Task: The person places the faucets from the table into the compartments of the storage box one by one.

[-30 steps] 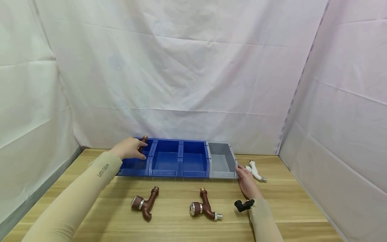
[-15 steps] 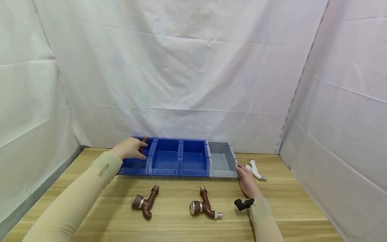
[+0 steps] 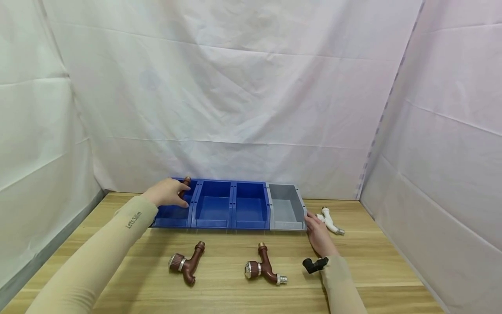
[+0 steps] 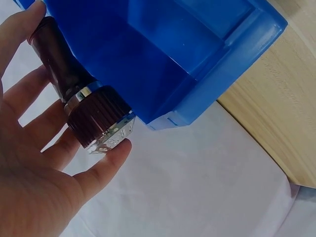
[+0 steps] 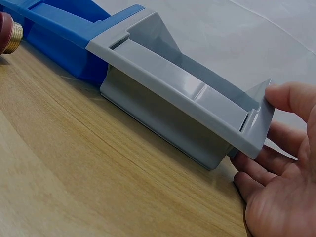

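Observation:
A brown tap (image 4: 96,108) with a ribbed knob and silver cap is held by my left hand (image 3: 166,192), over the leftmost blue bin (image 3: 172,222). The left wrist view shows thumb and fingers around the tap, beside the bin wall. My right hand (image 3: 320,237) grips the outer side of the grey bin (image 5: 168,89) at the row's right end, thumb at its upper corner and fingers under its rim. Between these bins stand two more blue bins (image 3: 211,223) (image 3: 251,224). Part of the held tap is hidden by the left hand in the head view.
Two brown taps (image 3: 190,266) (image 3: 266,268) lie on the wooden table (image 3: 219,298) in front of the bins. A white tap (image 3: 330,222) lies right of the grey bin. A black angled piece (image 3: 315,264) sits at the right wrist. White cloth (image 3: 235,87) encloses the back and sides.

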A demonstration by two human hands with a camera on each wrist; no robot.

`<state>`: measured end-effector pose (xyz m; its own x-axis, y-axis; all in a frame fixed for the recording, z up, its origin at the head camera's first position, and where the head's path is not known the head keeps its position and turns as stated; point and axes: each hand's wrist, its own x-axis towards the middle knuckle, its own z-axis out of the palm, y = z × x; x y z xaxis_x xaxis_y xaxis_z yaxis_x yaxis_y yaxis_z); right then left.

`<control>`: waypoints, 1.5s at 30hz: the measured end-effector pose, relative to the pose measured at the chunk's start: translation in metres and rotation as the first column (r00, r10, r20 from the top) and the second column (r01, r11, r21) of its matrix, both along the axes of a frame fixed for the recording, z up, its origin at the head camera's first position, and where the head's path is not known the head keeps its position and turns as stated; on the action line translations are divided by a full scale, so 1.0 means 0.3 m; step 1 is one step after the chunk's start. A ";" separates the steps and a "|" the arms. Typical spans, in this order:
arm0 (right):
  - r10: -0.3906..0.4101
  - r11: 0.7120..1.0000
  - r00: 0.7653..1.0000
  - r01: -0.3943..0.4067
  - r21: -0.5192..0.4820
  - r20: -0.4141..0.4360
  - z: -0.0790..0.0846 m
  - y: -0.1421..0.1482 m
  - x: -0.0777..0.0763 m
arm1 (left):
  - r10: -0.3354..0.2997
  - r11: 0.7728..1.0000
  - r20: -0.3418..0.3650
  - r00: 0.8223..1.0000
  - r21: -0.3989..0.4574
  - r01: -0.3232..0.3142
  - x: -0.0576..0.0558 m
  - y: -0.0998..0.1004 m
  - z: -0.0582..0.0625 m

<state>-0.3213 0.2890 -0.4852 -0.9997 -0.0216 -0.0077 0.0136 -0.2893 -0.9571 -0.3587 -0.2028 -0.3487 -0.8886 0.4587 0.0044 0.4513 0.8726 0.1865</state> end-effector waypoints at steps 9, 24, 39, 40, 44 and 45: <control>0.001 1.000 1.000 -0.001 0.011 -0.009 0.001 -0.009 -0.004 | 0.000 1.000 0.003 1.000 -0.008 0.001 0.003 -0.009 -0.009; 0.000 1.000 1.000 0.001 0.020 -0.024 -0.020 -0.015 0.006 | -0.002 1.000 0.026 1.000 -0.009 0.003 0.000 -0.024 -0.045; 0.001 1.000 1.000 -0.001 0.024 -0.021 -0.030 -0.012 0.009 | 0.006 1.000 0.038 0.999 0.007 -0.006 0.013 -0.028 -0.076; -0.004 1.000 1.000 0.005 0.026 -0.024 -0.030 -0.013 0.008 | 0.004 1.000 0.036 0.999 0.011 -0.005 0.011 -0.029 -0.078; -0.021 0.999 0.999 0.023 0.044 -0.034 -0.024 -0.017 0.001 | -0.001 1.000 0.031 1.000 0.023 0.000 0.001 -0.028 -0.079; -0.029 0.999 0.999 0.030 0.038 -0.028 -0.022 -0.019 0.000 | -0.001 1.000 0.031 1.000 0.023 0.001 -0.001 -0.028 -0.078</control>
